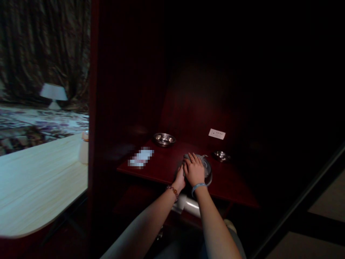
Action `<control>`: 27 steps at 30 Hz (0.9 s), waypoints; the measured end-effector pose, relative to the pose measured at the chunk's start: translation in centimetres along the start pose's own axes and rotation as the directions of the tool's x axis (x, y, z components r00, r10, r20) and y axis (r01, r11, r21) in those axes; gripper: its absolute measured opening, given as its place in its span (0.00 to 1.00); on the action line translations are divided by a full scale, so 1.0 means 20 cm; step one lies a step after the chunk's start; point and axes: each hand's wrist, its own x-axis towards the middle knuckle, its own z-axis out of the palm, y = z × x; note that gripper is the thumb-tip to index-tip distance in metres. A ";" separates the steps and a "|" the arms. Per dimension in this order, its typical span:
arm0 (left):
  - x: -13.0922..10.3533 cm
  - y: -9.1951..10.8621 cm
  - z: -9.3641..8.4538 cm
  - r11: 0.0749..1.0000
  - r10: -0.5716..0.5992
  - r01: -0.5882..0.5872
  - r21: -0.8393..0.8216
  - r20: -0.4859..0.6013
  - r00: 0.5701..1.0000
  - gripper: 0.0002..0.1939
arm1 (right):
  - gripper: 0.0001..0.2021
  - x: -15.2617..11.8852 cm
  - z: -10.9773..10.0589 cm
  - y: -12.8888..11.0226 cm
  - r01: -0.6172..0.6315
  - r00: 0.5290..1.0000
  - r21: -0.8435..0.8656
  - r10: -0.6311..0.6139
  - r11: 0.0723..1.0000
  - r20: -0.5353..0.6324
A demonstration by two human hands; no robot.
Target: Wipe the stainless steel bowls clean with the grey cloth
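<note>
- Grey cloth point(201, 157) on round vessel point(208, 172), red table point(167, 162); contents unclear.
- Right hand point(194, 172): fingers extended over cloth.
- Left hand point(180, 180): at cloth; finger closure cannot be told.
- Larger bowl point(164, 140), left: shiny interior.
- Smaller bowl point(221, 156), right.

Cabinet interior: very dim, dark red wood fading to black at upper right
Left side: brighter, cool light on the pale wood-grain tabletop point(40, 183)
Highlights: small glints on the round shiny metal bowl point(164, 139)
Sharpness: soft, grainy; white paper-like rectangle point(141, 157) pixelated
</note>
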 end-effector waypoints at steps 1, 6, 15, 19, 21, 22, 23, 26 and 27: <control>0.01 -0.01 -0.01 1.000 -0.009 0.010 -0.015 0.041 0.999 0.12 | 0.16 0.01 -0.01 0.00 -0.019 1.000 0.010 0.019 1.000 -0.002; 0.05 -0.04 -0.03 0.999 0.026 -0.022 -0.040 0.110 0.994 0.10 | 0.16 0.02 -0.01 0.04 -0.090 0.995 0.091 0.094 0.992 -0.041; 0.03 -0.03 -0.01 0.994 -0.105 0.099 0.048 0.149 0.983 0.16 | 0.19 0.01 -0.04 0.28 -0.411 0.903 0.308 0.430 0.858 0.006; 0.03 -0.01 -0.02 0.985 -0.169 0.173 -0.004 0.190 0.967 0.20 | 0.22 -0.05 -0.04 0.37 -0.580 0.787 0.444 0.611 0.683 0.086; 0.03 0.00 -0.02 0.984 -0.168 0.178 -0.032 0.200 0.965 0.22 | 0.23 -0.06 -0.02 0.41 -0.599 0.750 0.539 0.652 0.592 0.116; 0.03 0.01 -0.02 0.984 -0.160 0.171 -0.045 0.192 0.968 0.23 | 0.23 -0.07 0.00 0.43 -0.597 0.734 0.589 0.667 0.545 0.127; 0.04 0.01 -0.02 0.985 -0.149 0.161 -0.058 0.179 0.973 0.23 | 0.23 -0.07 0.02 0.44 -0.590 0.719 0.635 0.682 0.499 0.132; 0.04 0.03 -0.02 0.988 -0.102 0.116 -0.101 0.135 0.986 0.24 | 0.24 -0.08 0.08 0.47 -0.522 0.696 0.759 0.709 0.389 0.115; 0.04 0.03 -0.02 0.988 -0.087 0.102 -0.112 0.126 0.988 0.24 | 0.24 -0.07 0.10 0.48 -0.482 0.701 0.798 0.706 0.362 0.103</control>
